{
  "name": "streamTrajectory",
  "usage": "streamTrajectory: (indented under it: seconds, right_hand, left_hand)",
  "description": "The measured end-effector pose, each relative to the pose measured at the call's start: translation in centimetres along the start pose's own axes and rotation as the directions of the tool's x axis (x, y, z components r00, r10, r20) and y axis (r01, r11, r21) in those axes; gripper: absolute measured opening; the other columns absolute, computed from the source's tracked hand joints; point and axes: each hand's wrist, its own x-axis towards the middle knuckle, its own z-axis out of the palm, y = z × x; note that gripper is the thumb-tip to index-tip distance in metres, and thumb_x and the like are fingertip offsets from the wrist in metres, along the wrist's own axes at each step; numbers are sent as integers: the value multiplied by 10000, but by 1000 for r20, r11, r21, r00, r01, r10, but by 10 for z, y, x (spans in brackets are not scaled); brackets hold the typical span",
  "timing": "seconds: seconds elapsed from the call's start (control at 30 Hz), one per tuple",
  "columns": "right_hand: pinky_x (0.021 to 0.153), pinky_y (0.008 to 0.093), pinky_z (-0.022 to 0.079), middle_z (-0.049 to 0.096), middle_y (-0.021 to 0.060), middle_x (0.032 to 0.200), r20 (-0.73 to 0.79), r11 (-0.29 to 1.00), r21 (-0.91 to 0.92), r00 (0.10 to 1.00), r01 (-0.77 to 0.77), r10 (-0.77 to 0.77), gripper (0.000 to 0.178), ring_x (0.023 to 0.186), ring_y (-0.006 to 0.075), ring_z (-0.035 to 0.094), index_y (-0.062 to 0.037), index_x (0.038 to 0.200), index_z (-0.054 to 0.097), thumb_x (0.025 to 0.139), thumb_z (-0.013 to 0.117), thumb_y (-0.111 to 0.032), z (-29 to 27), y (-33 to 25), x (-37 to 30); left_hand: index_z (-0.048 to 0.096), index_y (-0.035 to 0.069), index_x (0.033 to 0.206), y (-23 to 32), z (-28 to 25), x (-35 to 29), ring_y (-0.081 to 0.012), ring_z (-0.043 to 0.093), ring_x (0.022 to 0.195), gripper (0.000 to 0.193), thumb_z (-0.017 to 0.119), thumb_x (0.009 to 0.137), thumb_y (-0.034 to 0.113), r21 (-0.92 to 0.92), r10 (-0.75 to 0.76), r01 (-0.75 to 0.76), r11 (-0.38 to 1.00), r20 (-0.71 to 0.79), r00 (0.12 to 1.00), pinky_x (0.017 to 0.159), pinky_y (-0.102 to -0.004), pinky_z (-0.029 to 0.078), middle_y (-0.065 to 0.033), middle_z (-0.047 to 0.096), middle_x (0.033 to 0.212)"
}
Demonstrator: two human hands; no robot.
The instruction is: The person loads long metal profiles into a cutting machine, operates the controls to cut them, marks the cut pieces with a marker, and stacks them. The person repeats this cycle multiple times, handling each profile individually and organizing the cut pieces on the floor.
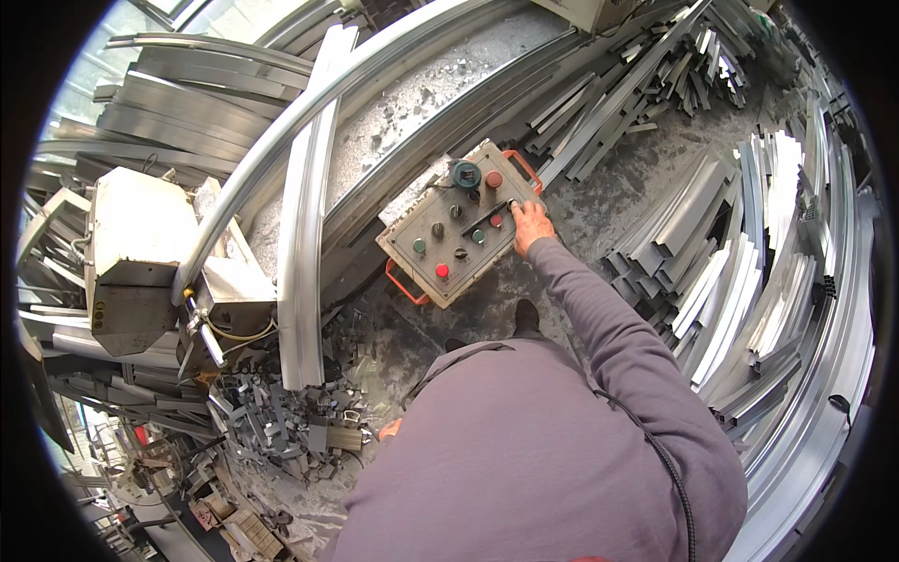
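A light-coloured control box (pixel 459 229) with red and green buttons and dark knobs stands in front of me. At its right side, my right hand (pixel 530 228) reaches over the panel, its fingers closed at a small dark knob (pixel 512 204). A dark, narrow streak on the panel runs from these fingers toward the lower left. Beside the hand are a red button (pixel 496 221) and a larger red button (pixel 493 179). Only a small bit of my left hand (pixel 390 429) shows past my body, low and away from the box; its fingers are hidden.
A long aluminium profile (pixel 309 234) lies across the machine bed (pixel 393 103) to the left. Near it sits a boxy machine head (pixel 140 253). Metal offcuts (pixel 290 426) heap on the floor at lower left. Stacked profiles (pixel 679 225) line the right side.
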Motion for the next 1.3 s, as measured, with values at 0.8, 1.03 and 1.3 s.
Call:
streamTrajectory:
  seconds: [0.8, 1.03, 1.3]
  right_hand:
    - [1050, 467, 572, 739, 204, 1365, 449, 987, -80, 879, -139, 160, 796, 1254, 350, 724, -63, 1740, 250, 1016, 560, -179, -55, -31, 11]
    - [1013, 474, 582, 754, 233, 1302, 410, 990, -32, 901, -139, 139, 926, 1210, 371, 737, -27, 1717, 283, 889, 675, -165, -50, -27, 9]
    - [1000, 482, 583, 751, 238, 1307, 439, 988, -40, 886, -147, 150, 934, 1207, 383, 735, -34, 1726, 258, 897, 663, -174, -53, -27, 10]
  left_hand:
    - [777, 16, 1279, 46, 9, 31, -243, 773, 1004, 434, 848, 966, 308, -320, 261, -237, 917, 33, 965, 855, -376, 636, -139, 802, 1192]
    - [787, 24, 1274, 29, 25, 35, -234, 763, 1052, 445, 846, 964, 339, -216, 191, -194, 957, -33, 981, 923, -372, 611, -131, 808, 1202]
    - [797, 34, 1267, 79, 28, 45, -224, 752, 1106, 459, 843, 962, 374, -307, 363, -360, 881, -49, 931, 1000, -367, 582, -122, 814, 1215]
